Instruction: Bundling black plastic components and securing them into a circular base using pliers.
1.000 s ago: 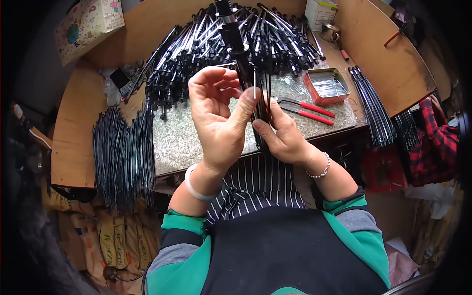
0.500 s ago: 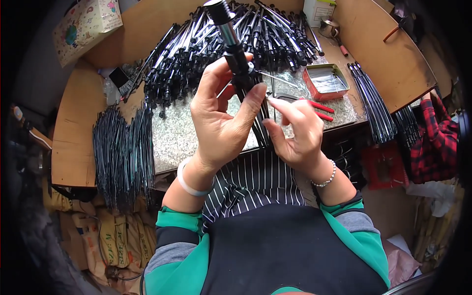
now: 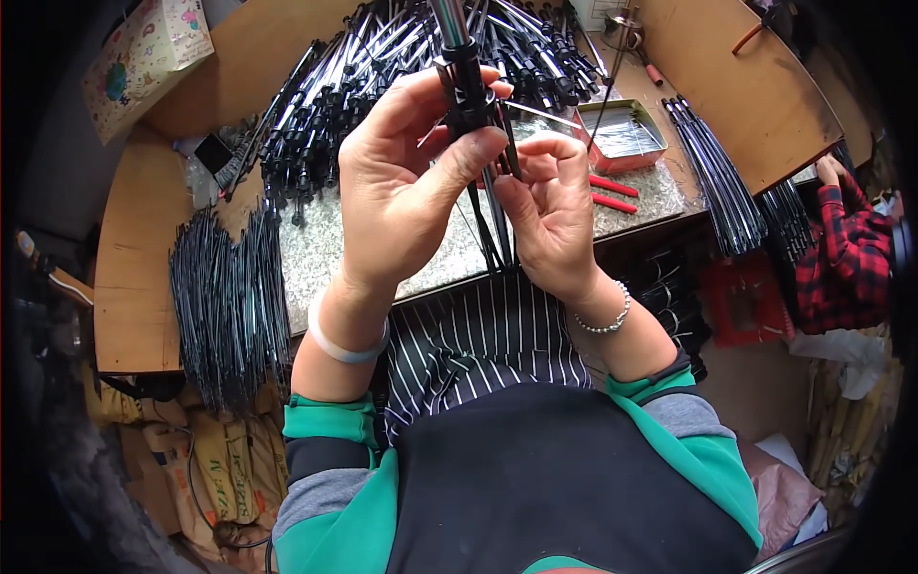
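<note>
Upright in front of me stands an umbrella frame [image 3: 457,33] with a shiny metal shaft and a black hub. My left hand [image 3: 397,191] is closed around it just below the hub, thumb across the front. Thin black ribs [image 3: 495,225] hang down from the hub between my hands. My right hand [image 3: 555,210] pinches a rib at the frame's right side, with thumb and forefinger close together; its fingers partly cover the grip. A silver wire [image 3: 540,112] sticks out to the right from the hub. The frame's upper end is out of view.
Many umbrella shafts [image 3: 363,72] are heaped at the back. Bundled dark ribs [image 3: 229,297] lie left, more bundles [image 3: 712,182] right. A red-edged tin [image 3: 626,161] holds metal pins beside red tool handles [image 3: 612,191]. A person in a checked sleeve [image 3: 851,239] is at far right.
Both hands and the frame have shifted up and slightly left in view; the frame's black top end has left the picture. A dark rod now rises across the tin from my right hand.
</note>
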### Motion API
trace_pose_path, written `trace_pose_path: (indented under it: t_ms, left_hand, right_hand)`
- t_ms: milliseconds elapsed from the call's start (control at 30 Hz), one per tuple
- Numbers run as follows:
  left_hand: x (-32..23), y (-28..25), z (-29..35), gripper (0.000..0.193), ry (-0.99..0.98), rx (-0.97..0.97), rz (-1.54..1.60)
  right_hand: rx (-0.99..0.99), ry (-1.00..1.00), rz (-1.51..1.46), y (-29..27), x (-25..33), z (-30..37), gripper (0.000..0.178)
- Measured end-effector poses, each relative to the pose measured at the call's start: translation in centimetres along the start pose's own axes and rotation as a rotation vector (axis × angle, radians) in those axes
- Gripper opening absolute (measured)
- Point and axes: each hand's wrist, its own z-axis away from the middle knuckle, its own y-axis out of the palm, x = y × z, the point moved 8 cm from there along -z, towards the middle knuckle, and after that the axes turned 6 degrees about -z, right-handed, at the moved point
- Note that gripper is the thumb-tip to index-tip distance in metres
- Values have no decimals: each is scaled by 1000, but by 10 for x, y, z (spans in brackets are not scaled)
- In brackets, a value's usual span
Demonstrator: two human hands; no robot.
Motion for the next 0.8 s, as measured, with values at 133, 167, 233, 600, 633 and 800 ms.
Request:
trace_pose_path:
  t_ms: [133, 167, 233, 600, 633, 800]
  left_hand:
    - [3, 3, -1, 42, -9, 108, -25]
    - [4, 5, 0, 42, -10, 109, -24]
    - [4, 1, 2, 40, 20, 10, 11]
    - [-5, -4, 5, 32, 99, 19, 145]
    - [-5, -3, 5, 31, 91, 49, 154]
    - [-5, 1, 3, 31, 85, 90, 135]
  right_hand:
    - [-42, 5, -63, 0, -1, 2, 27]
    - [-39, -23, -75, 0, 0, 3, 27]
    - [-48, -31, -79, -1, 0, 4, 27]
    - [3, -83, -113, -9, 7, 5, 17]
    - [-2, -87, -114, -12, 8, 4, 17]
    - [32, -67, -206, -16, 1, 1, 18]
